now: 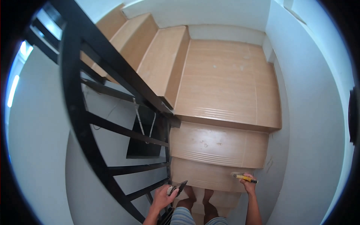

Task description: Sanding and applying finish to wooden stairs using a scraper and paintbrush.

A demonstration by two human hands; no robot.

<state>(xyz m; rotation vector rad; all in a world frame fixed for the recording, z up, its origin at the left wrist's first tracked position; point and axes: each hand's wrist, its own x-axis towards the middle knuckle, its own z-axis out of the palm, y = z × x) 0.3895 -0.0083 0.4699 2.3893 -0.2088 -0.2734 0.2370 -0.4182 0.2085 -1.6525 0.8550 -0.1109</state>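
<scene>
My left hand (pixel 161 198) is closed around a small dark, flat thing (pixel 182 186) with a pointed end. A pale part of it shows at my fingers; its exact kind is unclear. The hand is beside the black railing, at the left of the stairs. On the right, my right hand (pixel 248 185) grips a yellow-handled brush (pixel 242 177) with a black handle end. Its pale head points left, over the right side of a tan step (pixel 202 174). Whether the head touches the step cannot be told.
Ahead, another step (pixel 221 144) with darker marks leads up to a tan landing (pixel 221 82). More stairs (pixel 161 56) rise at the far left. A black metal railing (pixel 112 71) runs along the left, with a white cord (pixel 139 120) on it. A white wall (pixel 311 123) bounds the right.
</scene>
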